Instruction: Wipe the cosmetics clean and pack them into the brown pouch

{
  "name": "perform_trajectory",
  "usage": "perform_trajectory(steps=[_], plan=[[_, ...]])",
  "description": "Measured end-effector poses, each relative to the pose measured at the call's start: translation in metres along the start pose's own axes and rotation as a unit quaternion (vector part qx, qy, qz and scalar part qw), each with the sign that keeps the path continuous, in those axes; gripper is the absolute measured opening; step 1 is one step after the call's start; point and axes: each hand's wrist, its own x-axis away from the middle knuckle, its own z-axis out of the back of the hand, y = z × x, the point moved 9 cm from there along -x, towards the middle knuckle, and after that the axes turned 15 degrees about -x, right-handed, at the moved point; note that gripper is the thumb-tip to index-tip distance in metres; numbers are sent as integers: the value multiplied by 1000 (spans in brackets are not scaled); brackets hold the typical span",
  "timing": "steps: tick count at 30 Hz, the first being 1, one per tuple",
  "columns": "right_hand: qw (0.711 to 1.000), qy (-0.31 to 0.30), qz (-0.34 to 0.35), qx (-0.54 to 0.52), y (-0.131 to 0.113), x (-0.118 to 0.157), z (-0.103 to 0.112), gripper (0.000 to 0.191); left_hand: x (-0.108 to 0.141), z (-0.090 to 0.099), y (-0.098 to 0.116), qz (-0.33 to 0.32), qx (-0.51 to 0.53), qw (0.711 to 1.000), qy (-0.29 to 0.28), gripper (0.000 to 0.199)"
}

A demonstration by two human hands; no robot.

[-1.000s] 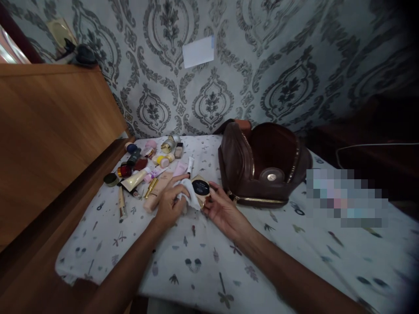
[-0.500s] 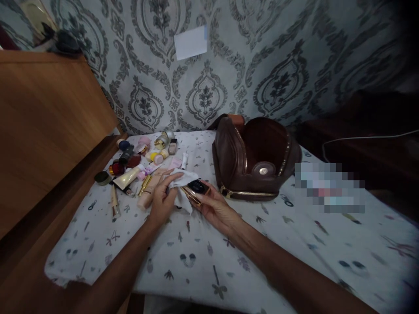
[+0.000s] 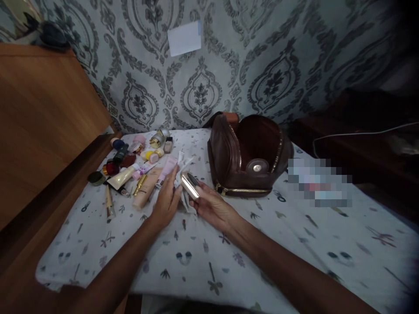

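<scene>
Compact [image 3: 190, 186], gold-edged, is sitting tilted at the frame's centre, the right hand [image 3: 212, 207] gripping its lower right end with bent fingers; white wipe [image 3: 187, 203], crumpled, is lying beside it at the left hand [image 3: 166, 203], fingers resting nearly straight, hold on the wipe indeterminable. Assorted cosmetics [image 3: 122, 176] are lying left of centre, brown bag [image 3: 247, 181] standing unzipped right of centre; a loose grip on smooth casing could be risking a drop onto the patterned cloth [image 3: 199, 253].

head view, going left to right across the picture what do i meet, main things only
Wooden panel → dark round tin → peach bottle → left hand → gold compact → right hand → brown bag
</scene>
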Motion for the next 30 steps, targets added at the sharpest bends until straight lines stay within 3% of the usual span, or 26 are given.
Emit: perform_trajectory(steps=[9,20,25,30], plan=[[991,-15,26,131,2,7,-11,39,-2,13,10,-44,2,998,34,49],[996,1,49,80,0,6,-7,44,1,18,17,-55,-31,997,38,39],[998,-12,35,49,-1,4,-10,29,5,13,32,-107,-10,994,7,44],[1000,-14,5,-4,2,1,-6,21,6,15,39,-140,0,990,12,46]])
